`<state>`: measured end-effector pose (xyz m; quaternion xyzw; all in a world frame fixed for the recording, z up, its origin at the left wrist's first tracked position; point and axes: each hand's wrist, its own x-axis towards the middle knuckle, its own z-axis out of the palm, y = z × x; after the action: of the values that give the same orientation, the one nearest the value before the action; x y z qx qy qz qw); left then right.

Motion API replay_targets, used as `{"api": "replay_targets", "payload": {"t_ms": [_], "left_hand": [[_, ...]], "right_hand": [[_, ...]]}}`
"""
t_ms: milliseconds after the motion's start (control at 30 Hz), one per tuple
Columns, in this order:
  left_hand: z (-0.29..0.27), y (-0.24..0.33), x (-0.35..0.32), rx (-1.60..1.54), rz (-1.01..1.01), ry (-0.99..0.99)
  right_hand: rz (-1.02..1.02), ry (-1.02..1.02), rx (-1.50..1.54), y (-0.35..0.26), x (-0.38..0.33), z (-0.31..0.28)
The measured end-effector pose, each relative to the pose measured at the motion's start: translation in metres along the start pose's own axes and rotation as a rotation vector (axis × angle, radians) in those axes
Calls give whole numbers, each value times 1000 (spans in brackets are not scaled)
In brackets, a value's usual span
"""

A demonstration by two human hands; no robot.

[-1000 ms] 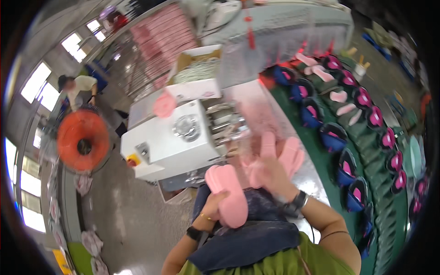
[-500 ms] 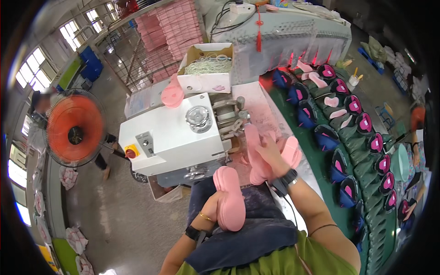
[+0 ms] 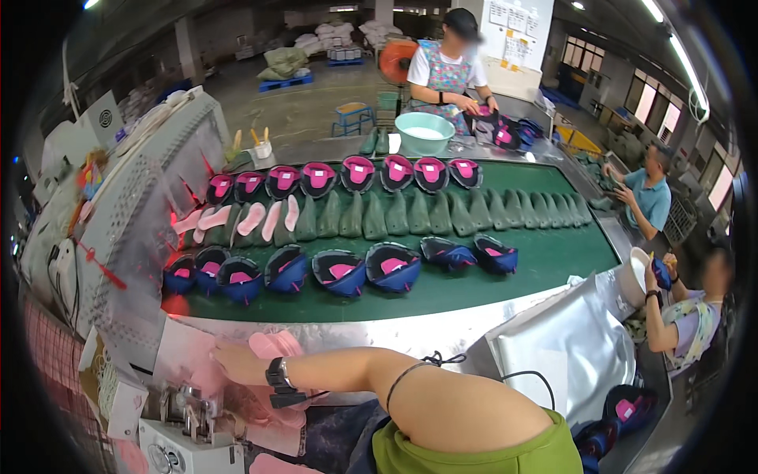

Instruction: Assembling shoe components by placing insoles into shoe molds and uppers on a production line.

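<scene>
My right hand [image 3: 235, 363] reaches to the left over the near work surface, its fingers closed round a stack of pink insoles [image 3: 207, 379] beside the metal rollers [image 3: 189, 411] of a white machine [image 3: 197, 457]. Blur and the matching pink blend the fingertips with the insoles. More pink insoles [image 3: 276, 345] lie close to my right wrist, which wears a dark watch. At the bottom edge part of another pink insole [image 3: 272, 464] shows. My left hand is out of the picture.
Beyond my arm runs a green conveyor [image 3: 545, 272] with dark green shoe lasts [image 3: 395, 215], blue shoe uppers [image 3: 393, 268] and pink-lined uppers [image 3: 358, 174]. A box of cord [image 3: 118, 395] stands at left. A co-worker [image 3: 450, 71] handles uppers across the line; two others work at right.
The view has swung to the right, bringing the conveyor and co-workers to the middle. My left hand with its insole stack has left the picture. My right hand stays at the insoles by the machine.
</scene>
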<state>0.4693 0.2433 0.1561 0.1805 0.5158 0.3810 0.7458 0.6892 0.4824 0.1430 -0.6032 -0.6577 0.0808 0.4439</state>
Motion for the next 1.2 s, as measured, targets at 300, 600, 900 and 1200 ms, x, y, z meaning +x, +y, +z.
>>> {"api": "replay_targets", "payload": {"t_ms": [300, 600, 900, 1200], "left_hand": [[-37, -6, -19, -37, 114, 63], [-26, -13, -30, -341, 207, 136], [8, 0, -1, -300, 61, 0], [25, 3, -8, -288, 105, 68]], "right_hand": [[390, -547, 247, -58, 19, 61], [470, 58, 738, 48, 59, 23], [692, 443, 30, 339, 56, -166], [335, 280, 650, 259, 89, -97]]}}
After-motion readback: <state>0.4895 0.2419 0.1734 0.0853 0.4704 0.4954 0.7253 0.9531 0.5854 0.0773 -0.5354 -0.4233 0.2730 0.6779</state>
